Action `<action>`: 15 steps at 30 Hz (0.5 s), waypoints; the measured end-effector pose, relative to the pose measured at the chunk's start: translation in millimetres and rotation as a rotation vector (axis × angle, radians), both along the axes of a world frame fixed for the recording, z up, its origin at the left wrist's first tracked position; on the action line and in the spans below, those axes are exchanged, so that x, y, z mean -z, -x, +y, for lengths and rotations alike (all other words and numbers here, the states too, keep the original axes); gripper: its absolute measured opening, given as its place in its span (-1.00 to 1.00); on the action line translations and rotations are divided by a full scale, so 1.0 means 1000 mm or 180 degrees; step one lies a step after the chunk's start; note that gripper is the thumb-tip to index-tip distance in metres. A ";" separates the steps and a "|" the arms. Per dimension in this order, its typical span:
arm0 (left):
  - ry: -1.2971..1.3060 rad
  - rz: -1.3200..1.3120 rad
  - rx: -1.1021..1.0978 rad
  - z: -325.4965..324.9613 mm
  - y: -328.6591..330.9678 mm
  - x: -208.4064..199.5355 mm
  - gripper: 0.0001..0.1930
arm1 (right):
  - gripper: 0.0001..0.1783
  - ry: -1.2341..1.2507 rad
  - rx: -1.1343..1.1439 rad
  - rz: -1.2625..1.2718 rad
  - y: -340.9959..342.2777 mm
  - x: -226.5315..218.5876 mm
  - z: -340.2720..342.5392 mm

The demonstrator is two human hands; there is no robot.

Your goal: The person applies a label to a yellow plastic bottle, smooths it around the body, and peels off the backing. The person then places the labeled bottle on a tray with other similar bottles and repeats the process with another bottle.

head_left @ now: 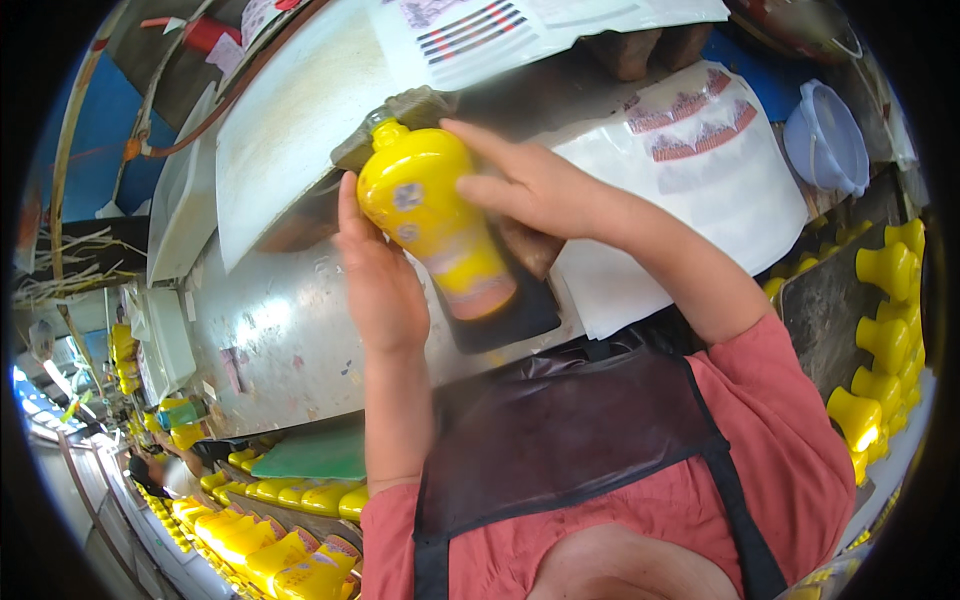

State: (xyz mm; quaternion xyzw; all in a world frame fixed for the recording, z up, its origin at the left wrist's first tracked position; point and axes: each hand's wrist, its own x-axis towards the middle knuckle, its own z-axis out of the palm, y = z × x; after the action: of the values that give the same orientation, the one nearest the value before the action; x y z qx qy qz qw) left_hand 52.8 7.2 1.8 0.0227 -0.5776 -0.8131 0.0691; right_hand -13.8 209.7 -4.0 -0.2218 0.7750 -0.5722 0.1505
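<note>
A glossy yellow vase-shaped bottle (433,200) leans between my two hands, its neck pointing away from me. Small purplish printed patches sit on its front, and a pinkish band rings its foot. My left hand (380,275) lies along the bottle's left side with long, nearly straight fingers. On the right shoulder of the bottle, my right hand (525,185) has its thumb in front and forefinger near the top. A dark pad (505,325) lies beneath the foot. Close to the neck is a worn grey-brown block (408,105), partly hidden by the bottle.
White sheets with purple-red prints (690,190) spread to the right, beside a pale blue bucket (825,140). A printed sheet (470,40) lies at the back of the metal table (270,340). Yellow bottles (885,345) line the right; more (250,545) stand lower left, near another person (175,475).
</note>
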 end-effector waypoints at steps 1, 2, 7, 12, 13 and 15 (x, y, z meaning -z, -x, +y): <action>0.0475 -0.0034 -0.0099 0.001 0.000 0.000 -0.38 | -0.20 -0.0096 0.0057 -0.0038 -0.003 0.000 -0.001; 0.0932 -0.0008 -0.0165 0.001 0.001 0.000 -0.38 | -0.11 -0.0175 0.0200 0.0128 -0.006 0.000 -0.006; 0.1097 0.0060 -0.0126 0.005 0.004 0.012 -0.28 | -0.11 -0.0679 0.0325 0.0598 -0.013 -0.021 -0.007; 0.2589 0.0571 -0.0507 -0.001 0.010 0.018 -0.27 | -0.22 -0.1097 0.0551 0.0877 -0.004 -0.037 -0.006; 0.2743 0.0625 -0.0603 -0.002 0.011 0.018 -0.27 | -0.22 -0.1002 0.0512 0.0738 -0.001 -0.037 -0.009; 0.3050 0.0727 -0.0774 0.000 0.012 0.016 -0.26 | -0.19 -0.0828 0.0501 0.0564 0.004 -0.032 -0.017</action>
State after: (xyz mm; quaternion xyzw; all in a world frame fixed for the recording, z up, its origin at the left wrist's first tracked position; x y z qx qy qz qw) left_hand 40.8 6.8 -14.5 -0.0335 -0.8677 -0.4401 0.2288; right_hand -17.5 193.0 28.3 -0.1886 0.8678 -0.4553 0.0638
